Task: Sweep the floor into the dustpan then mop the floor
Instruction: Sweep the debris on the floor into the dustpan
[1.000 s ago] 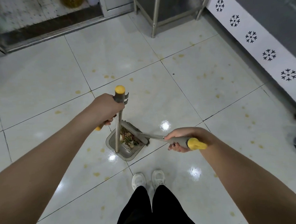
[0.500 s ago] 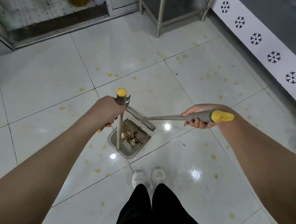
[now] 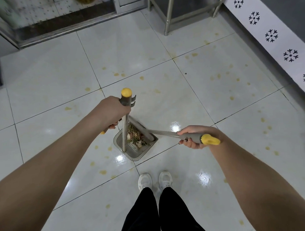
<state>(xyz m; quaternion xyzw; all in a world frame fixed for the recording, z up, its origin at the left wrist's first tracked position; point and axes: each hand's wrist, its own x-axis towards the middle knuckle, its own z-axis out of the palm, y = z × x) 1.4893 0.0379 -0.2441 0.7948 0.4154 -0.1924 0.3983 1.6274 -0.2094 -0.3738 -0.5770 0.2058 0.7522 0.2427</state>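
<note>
Debris (image 3: 136, 137) lies heaped in the dustpan (image 3: 138, 154), which sits on the tiled floor (image 3: 44, 101) just ahead of the person's shoes (image 3: 145, 182), straddling a grout line (image 3: 166, 148). The broom (image 3: 141, 128) has its grey head laid across the pan's far right side, touching the pile. The left hand (image 3: 112, 113) is curled round the pan's upright handle (image 3: 125, 131) just below its yellow cap, and the right hand (image 3: 192, 136) grasps the broom's grey grip near its yellow end, with the shaft held low and slanted. The pile looks loose and light, so the likeliest slip is spillage. If the upright handle is tipped toward the open lip, or the pan is lifted too quickly, scraps would probably slide back onto the tiles. A hard flick of the broom could also throw bits over the pan's rim instead of packing them in. The grout line under the pan may leave a gap at the lip where fine dirt could slip beneath. Yellow spots (image 3: 118, 74) dot the glossy tiles all around; they look stuck on, and the broom would likely only smear them, so they are better left to the mop.
</note>
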